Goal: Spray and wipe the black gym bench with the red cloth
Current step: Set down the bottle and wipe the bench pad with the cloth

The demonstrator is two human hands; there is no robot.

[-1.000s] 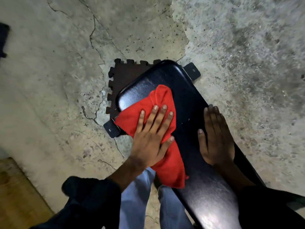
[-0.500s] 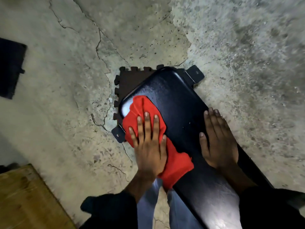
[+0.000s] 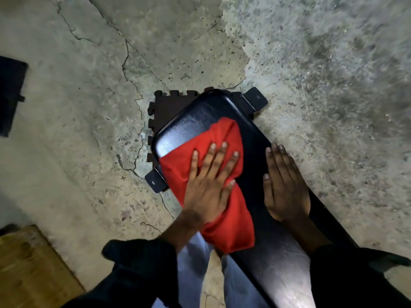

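Observation:
The black gym bench (image 3: 255,138) runs from the middle of the view down to the lower right, its padded top shiny. A red cloth (image 3: 231,218) lies spread over the bench's left half. My left hand (image 3: 209,185) presses flat on the cloth with its fingers straight and spread. My right hand (image 3: 284,187) rests flat on the bare pad along the bench's right edge, fingers straight and together. No spray bottle is in view.
Cracked concrete floor (image 3: 89,107) surrounds the bench. A dark interlocking mat tile (image 3: 166,107) lies under the bench's far end, with black foot plates (image 3: 255,101) at both corners. Another dark mat piece (image 3: 11,96) sits far left, a wooden board (image 3: 29,267) lower left.
My left hand has slid the red cloth from the bench's left edge back toward the middle and far end, spreading it wider. My right hand has stayed flat on the pad.

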